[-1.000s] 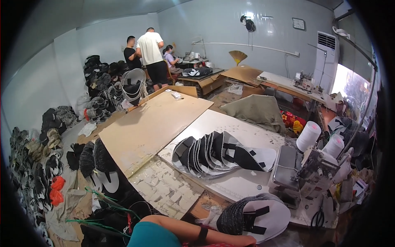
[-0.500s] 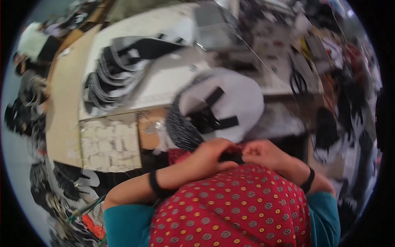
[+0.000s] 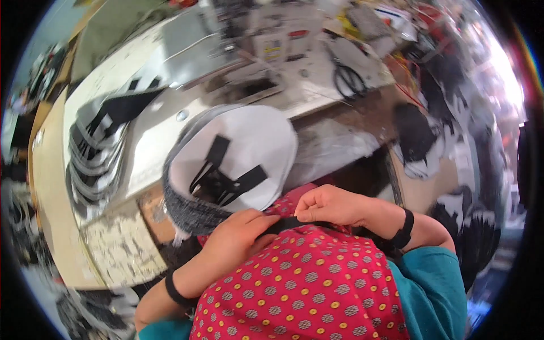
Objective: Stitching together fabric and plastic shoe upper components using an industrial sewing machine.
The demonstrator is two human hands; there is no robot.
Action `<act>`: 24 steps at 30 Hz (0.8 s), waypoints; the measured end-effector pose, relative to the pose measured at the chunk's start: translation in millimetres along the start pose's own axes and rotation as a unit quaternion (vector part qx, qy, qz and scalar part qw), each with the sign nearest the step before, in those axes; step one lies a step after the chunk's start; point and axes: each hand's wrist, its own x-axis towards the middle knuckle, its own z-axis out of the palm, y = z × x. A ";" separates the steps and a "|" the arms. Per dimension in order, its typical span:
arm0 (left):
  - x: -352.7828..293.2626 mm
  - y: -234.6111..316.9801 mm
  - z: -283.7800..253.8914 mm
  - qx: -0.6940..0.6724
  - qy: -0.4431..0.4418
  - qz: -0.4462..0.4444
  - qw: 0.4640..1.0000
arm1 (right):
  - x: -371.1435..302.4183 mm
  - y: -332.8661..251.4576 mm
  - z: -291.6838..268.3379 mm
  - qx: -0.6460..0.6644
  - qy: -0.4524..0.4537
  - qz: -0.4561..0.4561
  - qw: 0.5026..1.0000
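Close against the red patterned cloth (image 3: 294, 272) over my body, both hands work on a black strap (image 3: 290, 222). My left hand (image 3: 241, 231) is closed around one end, its fingertips partly hidden. My right hand (image 3: 331, 205) pinches the strap a short way to the right, thumb against forefinger. Just beyond the hands rests a rounded white and grey fabric piece (image 3: 263, 141), with black straps (image 3: 249, 180) across its white inside and a dark speckled knit-like side at its left.
A white worktable (image 3: 156, 139) carries a stack of curved grey-black pieces (image 3: 93, 153) at left. Part of a sewing machine (image 3: 249, 85) stands at the back. Black-handled scissors (image 3: 348, 79) lie right of it. Dark fabric pieces (image 3: 416, 133) are piled at right.
My view has swung, so the table and fabric piece appear farther left and tilted. My hands have moved apart a little, and more of the black strap shows between them.
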 end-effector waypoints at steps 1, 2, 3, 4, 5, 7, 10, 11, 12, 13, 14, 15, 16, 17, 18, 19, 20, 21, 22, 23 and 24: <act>5.2 1.1 -3.4 0.009 -0.044 -0.017 0.999 | -11.3 6.5 -7.2 0.013 -0.024 -0.011 1.000; 9.9 3.0 -6.7 0.007 -0.054 -0.007 0.998 | -20.7 13.9 -13.1 -0.048 0.013 -0.021 0.999; 14.4 4.7 -9.8 0.012 -0.079 0.013 0.997 | -34.7 23.2 -17.8 -0.036 0.040 -0.019 0.998; 17.8 6.8 -12.6 0.029 -0.086 0.012 0.996 | -48.5 34.1 -21.0 -0.055 0.039 -0.044 0.997; 20.8 8.6 -14.0 0.047 -0.101 -0.003 0.994 | -61.7 46.3 -22.1 -0.074 0.038 -0.041 0.996; 26.0 11.5 -15.4 0.047 -0.124 0.002 0.991 | -81.4 70.6 -21.2 -0.084 0.057 -0.042 0.994; 35.6 13.9 -14.5 0.027 -0.143 -0.018 0.989 | -100.2 102.4 -14.3 -0.011 0.033 0.058 0.998; 40.3 14.8 -14.2 0.029 -0.156 -0.009 0.987 | -103.1 110.2 -11.5 -0.008 0.051 0.050 0.997; 45.1 16.4 -14.0 0.031 -0.168 -0.006 0.985 | -103.3 116.7 -9.0 0.012 0.040 0.070 0.997; 50.5 18.5 -13.3 0.034 -0.184 -0.009 0.982 | -104.4 122.2 -7.0 0.044 0.018 0.077 0.996; 56.8 20.6 -13.2 0.035 -0.184 0.001 0.982 | -103.3 127.1 -3.6 0.038 0.031 0.087 0.995; 64.7 22.6 -12.3 0.046 -0.209 0.018 0.977 | -101.0 131.3 -0.2 0.049 0.059 -0.006 0.997; 73.5 24.6 -11.4 0.058 -0.231 0.031 0.971 | -100.9 135.2 1.7 0.076 0.082 -0.073 0.991; 82.9 26.6 -7.4 0.061 -0.234 0.039 0.970 | -100.4 138.9 2.9 0.058 0.089 -0.103 0.989; 93.1 28.3 1.4 0.005 -0.262 0.033 0.964 | -100.3 142.3 4.0 0.206 0.141 -0.087 0.964; 102.5 30.0 11.3 -0.052 -0.286 0.032 0.956 | -99.9 145.3 4.9 0.362 0.170 -0.086 0.912; 112.0 31.7 24.7 -0.064 -0.317 0.062 0.944 | -99.2 147.4 3.8 0.445 0.165 -0.060 0.878; 120.9 33.1 36.8 -0.063 -0.317 0.069 0.944 | -98.9 148.8 3.9 0.439 0.171 -0.086 0.878; 128.7 34.1 48.1 -0.050 -0.353 0.086 0.930 | -98.6 149.3 4.1 0.362 0.170 -0.092 0.912; 134.2 34.8 57.5 -0.038 -0.390 0.102 0.915 | -99.5 149.0 5.9 0.280 0.169 -0.073 0.942; 139.8 35.1 65.2 -0.037 -0.391 0.107 0.913 | -98.9 147.3 7.5 0.055 0.195 -0.173 0.964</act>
